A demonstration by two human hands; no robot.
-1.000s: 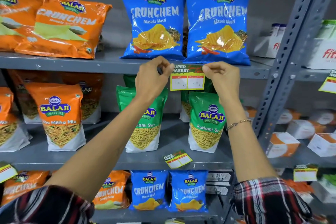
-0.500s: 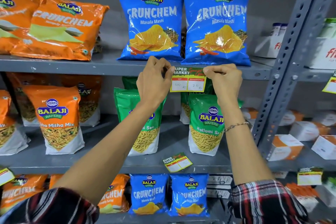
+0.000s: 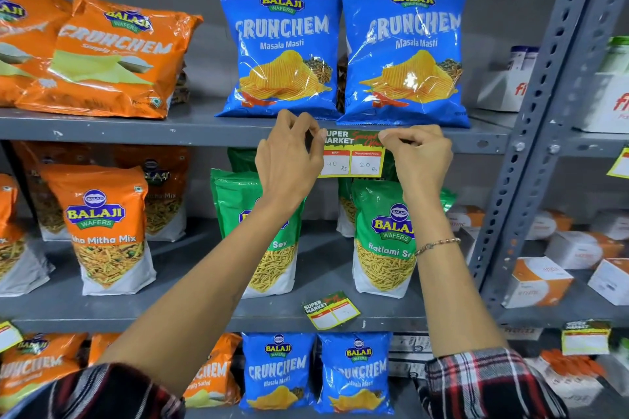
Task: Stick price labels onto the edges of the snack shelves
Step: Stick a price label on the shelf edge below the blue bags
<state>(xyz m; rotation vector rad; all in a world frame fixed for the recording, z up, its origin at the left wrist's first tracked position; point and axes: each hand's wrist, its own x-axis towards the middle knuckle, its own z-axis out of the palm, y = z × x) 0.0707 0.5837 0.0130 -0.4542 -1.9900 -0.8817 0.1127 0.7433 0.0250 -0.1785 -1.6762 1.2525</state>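
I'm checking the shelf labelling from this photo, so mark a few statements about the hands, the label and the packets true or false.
1. Both hands hold the price label against the top shelf's edge. True: the left hand and right hand pinch the upper corners of the price label at the top shelf edge.
2. The label sits below the orange Crunchem packets. False: it sits below the two blue Crunchem packets.
3. The label's boxes read 40 Rs and 20 Rs. True.
4. The second label is stuck straight. False: the second label, at the middle shelf's edge, is tilted.
5. The bracelet is on the left wrist. False: the bracelet is on the right wrist.
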